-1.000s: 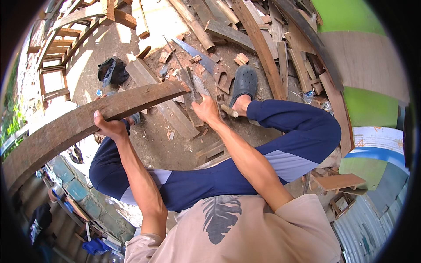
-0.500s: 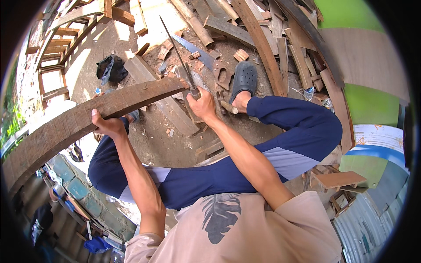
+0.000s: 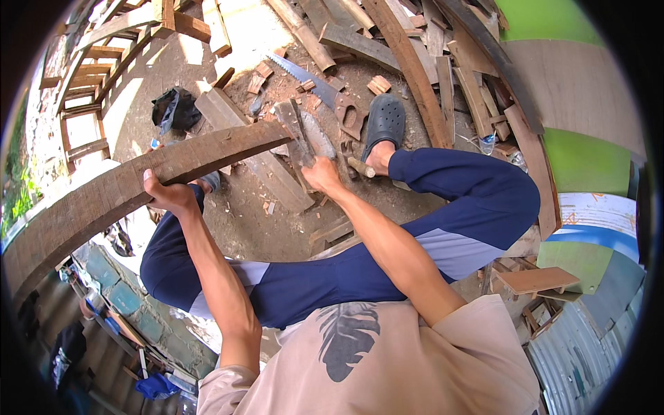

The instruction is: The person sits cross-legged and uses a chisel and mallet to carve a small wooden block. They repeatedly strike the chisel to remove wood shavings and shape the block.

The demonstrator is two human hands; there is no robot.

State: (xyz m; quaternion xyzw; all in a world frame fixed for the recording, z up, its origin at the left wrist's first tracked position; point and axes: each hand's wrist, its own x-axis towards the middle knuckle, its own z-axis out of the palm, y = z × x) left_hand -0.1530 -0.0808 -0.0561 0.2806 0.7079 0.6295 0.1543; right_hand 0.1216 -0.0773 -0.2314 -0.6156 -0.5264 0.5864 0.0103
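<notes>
A long, slightly curved wooden beam (image 3: pixel 90 200) slants from the lower left edge up to the middle of the view. My left hand (image 3: pixel 171 197) is closed round its lower edge, thumb against the near face. In my right hand (image 3: pixel 323 174) is a machete (image 3: pixel 297 135), its handle mostly covered by my fingers. The blade points away and looks blurred, just beside the beam's cut end; whether it touches the wood I cannot tell. A hammer (image 3: pixel 360 168) with a wooden handle lies by my right foot, right of that hand.
On the dirt floor lie a handsaw (image 3: pixel 318 86), wood offcuts (image 3: pixel 378 85), a thick plank (image 3: pixel 277 180) and a black plastic bag (image 3: pixel 176 108). Lumber is piled at the far right (image 3: pixel 408 62). A wooden frame (image 3: pixel 90 90) stands far left. Green and brown panels (image 3: pixel 588 90) line the right side.
My right hand has moved slightly down and right. The machete's blade has swung down from pointing up and far left to a shorter-looking, broader view beside the beam's end. My left hand stays put.
</notes>
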